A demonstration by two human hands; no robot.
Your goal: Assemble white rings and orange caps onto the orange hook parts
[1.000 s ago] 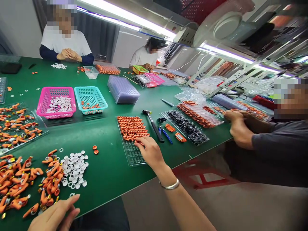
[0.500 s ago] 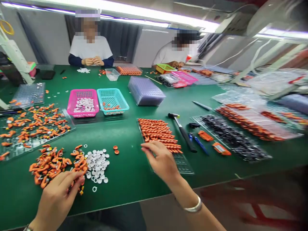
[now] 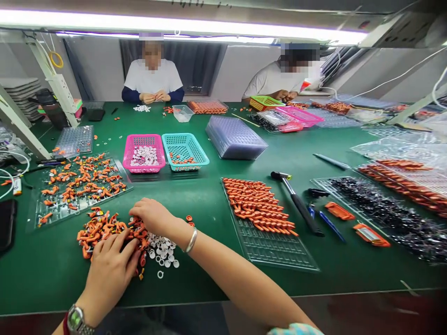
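A heap of small curved orange plastic parts [image 3: 91, 236] with dark and yellow bits lies at the front left of the table. My left hand [image 3: 111, 260] rests over its near side, fingers spread and touching parts. From the right, my right hand [image 3: 153, 217] reaches across to the heap's far side. Its fingers are bent down onto orange parts, and whatever they grip is hidden. Loose white discs and rings [image 3: 164, 251] lie beside the heap, partly under my right wrist. Farther right, rows of orange pieces [image 3: 258, 204] fill much of a clear tray [image 3: 279, 251].
Behind the heap are a parts-strewn clear sheet [image 3: 70, 207], a pink basket [image 3: 127, 156] and a blue basket [image 3: 200, 151]. A hammer [image 3: 296, 202], blue-handled tool [image 3: 331, 226] and black parts [image 3: 377, 209] lie right. Two people sit opposite.
My right hand has moved left from the orange rows on the tray to the heap. My left hand stays at the heap, its fingers more spread. The camera view has shifted.
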